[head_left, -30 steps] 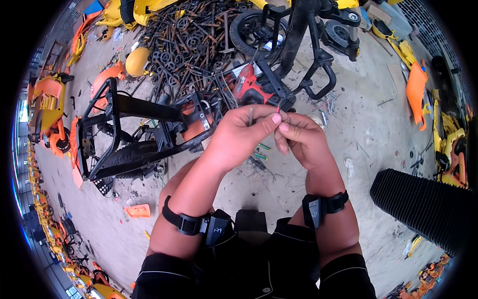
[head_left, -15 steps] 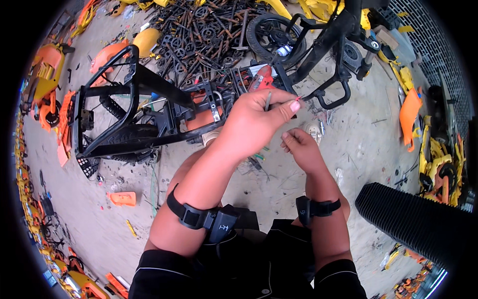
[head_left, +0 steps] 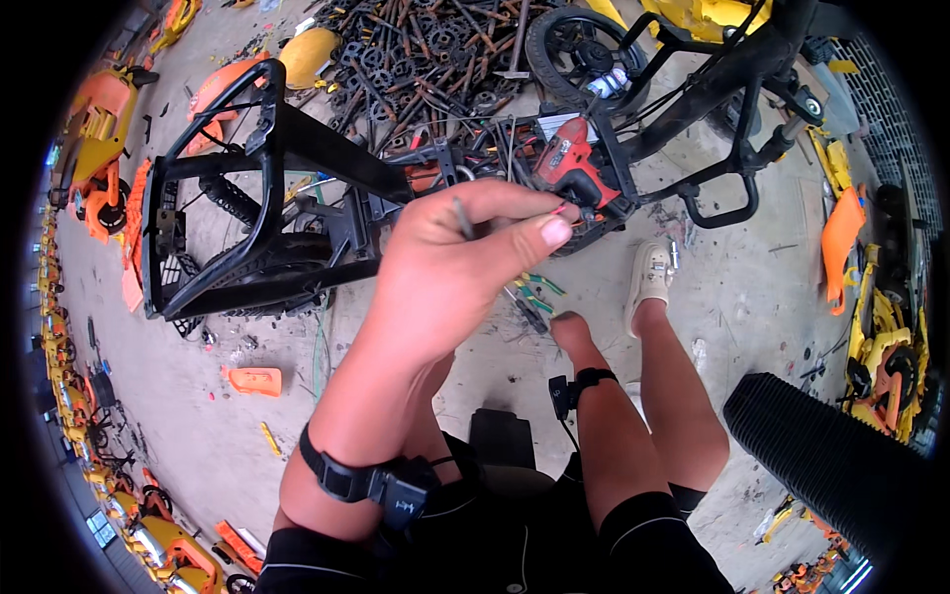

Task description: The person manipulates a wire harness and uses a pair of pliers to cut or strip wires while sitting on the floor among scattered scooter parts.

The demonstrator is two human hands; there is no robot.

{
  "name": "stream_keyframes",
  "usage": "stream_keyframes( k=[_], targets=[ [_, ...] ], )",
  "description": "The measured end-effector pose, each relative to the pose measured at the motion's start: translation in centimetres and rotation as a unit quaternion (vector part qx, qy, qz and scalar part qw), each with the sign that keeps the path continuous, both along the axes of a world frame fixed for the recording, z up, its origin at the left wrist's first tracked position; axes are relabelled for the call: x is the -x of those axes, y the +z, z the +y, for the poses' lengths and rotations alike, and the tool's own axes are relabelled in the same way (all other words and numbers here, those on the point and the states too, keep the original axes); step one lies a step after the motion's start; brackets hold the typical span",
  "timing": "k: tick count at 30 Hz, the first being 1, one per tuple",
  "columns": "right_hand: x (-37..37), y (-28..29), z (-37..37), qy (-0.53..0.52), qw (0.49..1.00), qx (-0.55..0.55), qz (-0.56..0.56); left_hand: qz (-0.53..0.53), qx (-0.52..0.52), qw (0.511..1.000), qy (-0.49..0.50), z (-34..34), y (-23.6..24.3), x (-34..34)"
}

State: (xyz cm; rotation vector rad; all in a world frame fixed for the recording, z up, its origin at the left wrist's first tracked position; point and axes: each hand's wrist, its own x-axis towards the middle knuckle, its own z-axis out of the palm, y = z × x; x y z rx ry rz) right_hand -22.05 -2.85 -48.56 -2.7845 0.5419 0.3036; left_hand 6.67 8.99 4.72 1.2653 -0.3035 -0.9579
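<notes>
My left hand (head_left: 450, 267) is closed in a pinch above the black vehicle frame (head_left: 332, 158). Thumb and forefinger hold a small thin red piece (head_left: 559, 209), too small to identify. A short grey metal rod (head_left: 462, 218) sticks up between the fingers of that hand. Just beyond the fingertips, a red and black cordless drill (head_left: 576, 168) rests on the frame. My right hand (head_left: 571, 334) is lower, over the floor, and its fingers are hidden from view. Green-handled pliers (head_left: 539, 289) lie on the floor beside it.
Rusty cranks and chainrings (head_left: 426, 64) are heaped behind the frame, with a hammer (head_left: 517, 45) on them. A black wheel (head_left: 584, 59) lies at the far side. Orange and yellow panels (head_left: 846, 243) line both sides. A ribbed black object (head_left: 811, 450) is at right.
My view has shifted, bringing the drill into fuller sight. The left hand, still pinching, has moved left and away from the right hand, which has dropped with its fingers turned from sight.
</notes>
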Motion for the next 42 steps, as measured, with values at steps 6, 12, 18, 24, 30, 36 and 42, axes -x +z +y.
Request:
stream_keyframes(
  k=[6, 12, 18, 24, 30, 36, 42],
  targets=[
    [-3.7, 4.5, 5.4, -0.630, 0.555, -0.543, 0.011, -0.033, 0.049, 0.992, 0.109, 3.1, -1.9, -1.3],
    [-3.3, 1.8, 4.8, -0.397, 0.898, -0.172, 0.082, -0.040, 0.079, 0.990, 0.107, 0.3, -1.8, -1.4],
    [-5.8, 2.2, 4.8, -0.335, 0.907, -0.192, 0.166, -0.136, -0.047, 0.988, 0.063, -0.4, -1.1, -2.6],
    [-7.5, 0.4, 5.1, -0.425, 0.864, -0.222, 0.151, -0.137, -0.088, 0.982, 0.093, -1.2, -1.3, -3.8],
    [-9.6, 2.9, 4.8, -0.280, 0.923, -0.193, 0.180, -0.174, -0.077, 0.981, 0.040, -1.8, -1.6, -4.2],
    [-10.2, 7.2, 4.5, -0.145, 0.968, -0.105, 0.174, -0.075, -0.023, 0.994, 0.083, -2.8, -0.7, -3.6],
    [-13.1, 16.9, 1.9, -0.139, 0.927, -0.198, 0.286, -0.160, -0.084, 0.983, 0.031, -4.1, -0.6, -3.8]
  ],
)
